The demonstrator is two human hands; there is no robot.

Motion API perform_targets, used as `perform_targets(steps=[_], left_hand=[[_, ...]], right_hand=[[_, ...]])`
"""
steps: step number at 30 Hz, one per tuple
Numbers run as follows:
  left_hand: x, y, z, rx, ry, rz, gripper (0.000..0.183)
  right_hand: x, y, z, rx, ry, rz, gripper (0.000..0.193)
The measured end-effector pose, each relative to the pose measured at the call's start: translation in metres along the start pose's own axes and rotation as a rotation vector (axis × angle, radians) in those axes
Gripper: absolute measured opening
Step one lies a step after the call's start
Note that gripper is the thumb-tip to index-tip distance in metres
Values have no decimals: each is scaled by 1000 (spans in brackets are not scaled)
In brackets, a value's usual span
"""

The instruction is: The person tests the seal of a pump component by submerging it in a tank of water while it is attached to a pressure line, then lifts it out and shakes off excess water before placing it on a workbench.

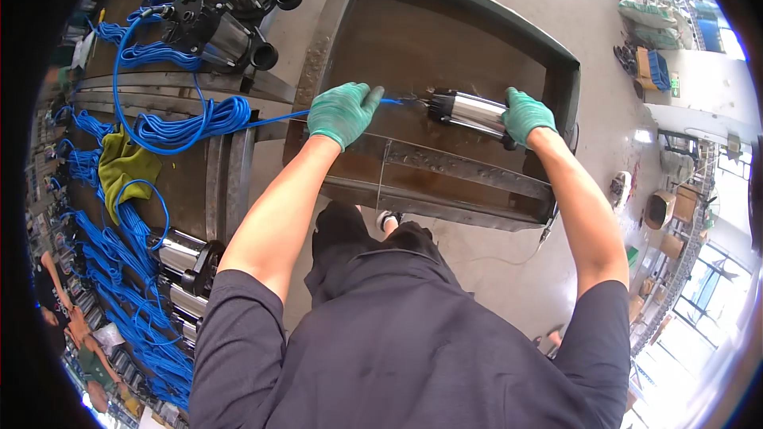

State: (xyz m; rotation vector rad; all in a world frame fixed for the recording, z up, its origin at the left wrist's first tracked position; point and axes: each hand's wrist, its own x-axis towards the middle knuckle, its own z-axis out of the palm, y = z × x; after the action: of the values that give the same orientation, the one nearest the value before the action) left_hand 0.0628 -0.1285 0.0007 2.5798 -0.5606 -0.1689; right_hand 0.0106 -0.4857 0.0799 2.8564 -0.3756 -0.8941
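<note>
A silver steel submersible pump (pixel 475 111) with black ends lies on its side in a metal water tank (pixel 326 40), partly in the brown-looking water. My right hand (pixel 527 117), in a green glove, grips its right end, with the fingers over the far side. A blue cable (pixel 274 118) runs from the coil at left to the pump's left end. My left hand (pixel 343 115), gloved the same, is closed round this cable just left of the pump, thumb pointing right. Small splashes or ripples show at the pump's cable end.
Left of the tank, a bench holds a coiled blue cable (pixel 199 123), an olive cloth (pixel 125 168) and several more pumps (pixel 211 32) with blue cable bundles. A perforated metal ledge (pixel 469 165) crosses the tank's near side. Sacks (pixel 648 12) and boxes stand far right.
</note>
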Motion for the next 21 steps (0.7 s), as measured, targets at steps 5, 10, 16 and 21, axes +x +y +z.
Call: perform_targets(steps=[5,10,16,21], left_hand=[[3,11,-9,91,-180,-167,43],[7,11,-5,127,-202,-221,42],[11,15,-7,151,-263,-281,42],[14,19,-4,199,-303,-297,47]], right_hand=[[25,-7,40,112,36,-11,46],[42,-22,60,209,106,14,50],[57,-29,77,266,169,14,53],[53,-31,84,329,247,20,43]])
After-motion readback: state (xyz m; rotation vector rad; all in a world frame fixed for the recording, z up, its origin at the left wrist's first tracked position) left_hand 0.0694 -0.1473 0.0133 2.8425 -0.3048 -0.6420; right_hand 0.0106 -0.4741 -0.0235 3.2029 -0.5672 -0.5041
